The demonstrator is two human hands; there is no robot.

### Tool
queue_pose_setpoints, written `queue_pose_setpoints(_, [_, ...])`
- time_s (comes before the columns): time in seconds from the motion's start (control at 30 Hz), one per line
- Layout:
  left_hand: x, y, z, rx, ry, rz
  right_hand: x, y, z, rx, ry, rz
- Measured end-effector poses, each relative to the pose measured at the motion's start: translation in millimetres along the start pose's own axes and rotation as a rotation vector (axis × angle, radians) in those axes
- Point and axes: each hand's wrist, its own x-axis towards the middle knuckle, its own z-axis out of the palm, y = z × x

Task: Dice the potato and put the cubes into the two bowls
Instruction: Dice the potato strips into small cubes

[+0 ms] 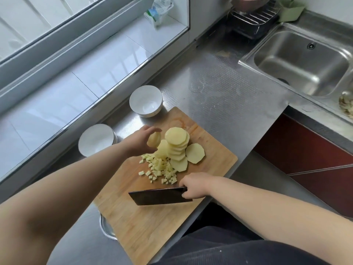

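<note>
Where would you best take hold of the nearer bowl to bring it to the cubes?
Probably by the rim of the nearer bowl, from above on its board-facing right edge, thumb inside and fingers outside. It stands upright and looks empty, with an open, thin rim. The left hand hovers closest, holding a potato piece it would have to put down first; the right hand grips the cleaver.

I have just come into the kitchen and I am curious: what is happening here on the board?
A person is dicing potato on a wooden cutting board. The right hand grips a dark cleaver; the left hand holds a pale potato slice above the board. A stack of round slices waits beside a small pile of cubes. Both white bowls are still empty.
</note>
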Motion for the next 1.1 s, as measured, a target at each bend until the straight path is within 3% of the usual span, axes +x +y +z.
queue_pose_setpoints(0.13, [-11,-15,-2,-0.016,0.010,-0.019,8,-5,6,0.076,0.028,0.035])
queue_pose_setpoints(0.5, [-31,-34,-3,-0.062,0.140,-0.042,21,-8,-7,0.232,0.298,0.255])
queue_pose_setpoints(0.83, [-55,-37,13,0.238,0.294,0.312,16,-5,-4,0.247,0.364,0.347])
queue_pose_setpoints(1.1, [-63,-49,31,0.405,0.136,0.584,19,0,-7,0.187,0.383,0.348])
